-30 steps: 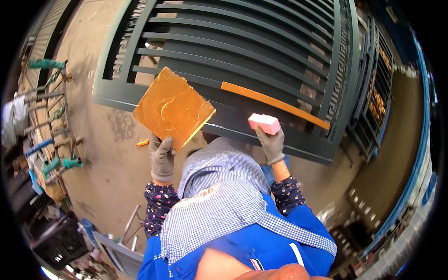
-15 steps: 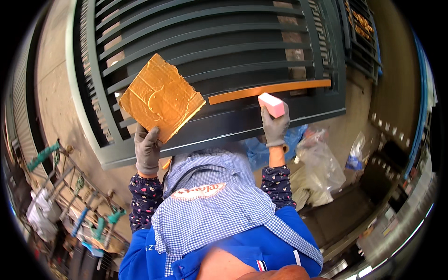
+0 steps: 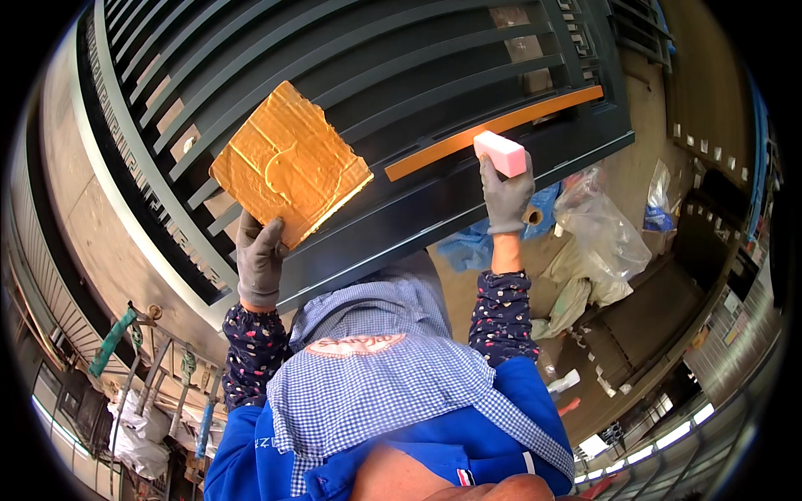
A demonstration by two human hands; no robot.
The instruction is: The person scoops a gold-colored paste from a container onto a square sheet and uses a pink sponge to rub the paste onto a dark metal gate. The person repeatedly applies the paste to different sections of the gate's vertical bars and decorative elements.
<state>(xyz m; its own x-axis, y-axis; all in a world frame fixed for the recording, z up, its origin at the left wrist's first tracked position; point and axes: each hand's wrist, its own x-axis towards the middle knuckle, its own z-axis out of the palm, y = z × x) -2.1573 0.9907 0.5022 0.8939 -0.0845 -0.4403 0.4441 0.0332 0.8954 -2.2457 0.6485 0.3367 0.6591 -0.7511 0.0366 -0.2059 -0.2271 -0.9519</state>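
Observation:
My left hand (image 3: 261,260), in a grey glove, grips the near corner of a square of cardboard (image 3: 288,167) coated in gold-coloured paint, with a raised smear across it. Pinched in my gloved right hand (image 3: 506,198) is a pink and white sponge block (image 3: 500,154). The sponge is close to an orange-gold strip (image 3: 451,151) that runs along a bar of the dark grey metal gate panel (image 3: 376,242). Whether the sponge touches the panel I cannot tell. The cardboard is held above the panel's slats at the left.
Clear plastic bags (image 3: 606,238) and blue sheeting (image 3: 468,248) lie on the floor to the right of my body. A metal rack with green-wrapped parts (image 3: 113,342) stands at the lower left. Another dark frame (image 3: 642,33) is at the far right.
The view has turned, so the panel appears tilted. My right hand with the sponge has moved slightly farther out and right. The cardboard remains in my left hand.

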